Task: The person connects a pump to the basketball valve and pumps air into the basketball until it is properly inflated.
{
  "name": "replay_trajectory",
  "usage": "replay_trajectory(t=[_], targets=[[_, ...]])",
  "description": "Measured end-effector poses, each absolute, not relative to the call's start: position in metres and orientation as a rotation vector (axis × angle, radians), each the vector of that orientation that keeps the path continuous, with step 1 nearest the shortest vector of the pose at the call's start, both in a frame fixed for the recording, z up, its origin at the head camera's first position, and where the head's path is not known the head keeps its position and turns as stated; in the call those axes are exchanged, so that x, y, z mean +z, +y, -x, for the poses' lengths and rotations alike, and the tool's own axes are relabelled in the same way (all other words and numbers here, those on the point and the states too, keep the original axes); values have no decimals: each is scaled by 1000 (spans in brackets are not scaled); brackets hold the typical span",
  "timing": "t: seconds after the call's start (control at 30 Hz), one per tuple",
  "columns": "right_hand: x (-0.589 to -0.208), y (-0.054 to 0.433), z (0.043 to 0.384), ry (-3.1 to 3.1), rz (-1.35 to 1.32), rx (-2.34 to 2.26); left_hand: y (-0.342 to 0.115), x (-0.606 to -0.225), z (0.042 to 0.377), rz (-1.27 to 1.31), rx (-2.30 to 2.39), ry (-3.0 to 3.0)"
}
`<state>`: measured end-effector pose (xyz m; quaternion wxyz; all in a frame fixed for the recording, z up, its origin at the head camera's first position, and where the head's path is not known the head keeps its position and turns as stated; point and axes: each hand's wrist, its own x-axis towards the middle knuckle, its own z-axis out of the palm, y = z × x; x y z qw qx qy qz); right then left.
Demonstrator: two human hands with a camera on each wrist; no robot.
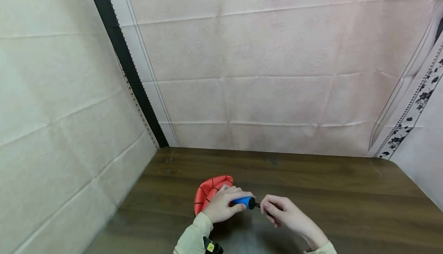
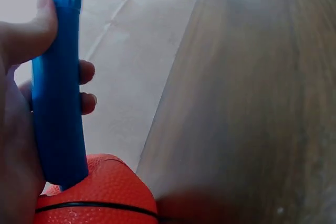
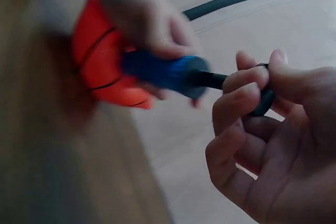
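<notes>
A blue hand pump [image 2: 60,93] with a black rod lies along my left hand [image 1: 224,205], whose thumb and fingers curl round its barrel. At its far end the pump meets a red ball [image 1: 210,191] with black lines, dented and partly deflated, in the left wrist view. My right hand [image 1: 282,213] grips the black pump handle [image 3: 265,98] with curled fingers and thumb. Between the hands a short stretch of black rod [image 3: 209,80] shows. Part of the ball is hidden behind my left hand in the head view.
Both hands are above a brown wooden table [image 1: 166,208]. Pale creased cloth [image 1: 270,73] hangs behind it, with more cloth [image 1: 52,131] at the left side. A dark strip [image 1: 128,62] runs down the left corner.
</notes>
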<state>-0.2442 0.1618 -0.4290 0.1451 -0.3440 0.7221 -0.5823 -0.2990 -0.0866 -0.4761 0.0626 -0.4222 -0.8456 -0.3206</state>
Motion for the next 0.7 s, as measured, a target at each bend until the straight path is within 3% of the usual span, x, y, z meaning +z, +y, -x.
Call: replay_trajectory(t=[0.2, 0.53, 0.7], targets=[[-436, 155, 241, 2242, 934, -1531, -83, -476, 297, 1351, -780, -2513], [-392, 184, 219, 2287, 1083, -1655, -95, -472, 303, 1262, -1075, -2531], [-387, 184, 216, 2270, 1127, -1709, -95, -474, 302, 1254, -1152, -2543]])
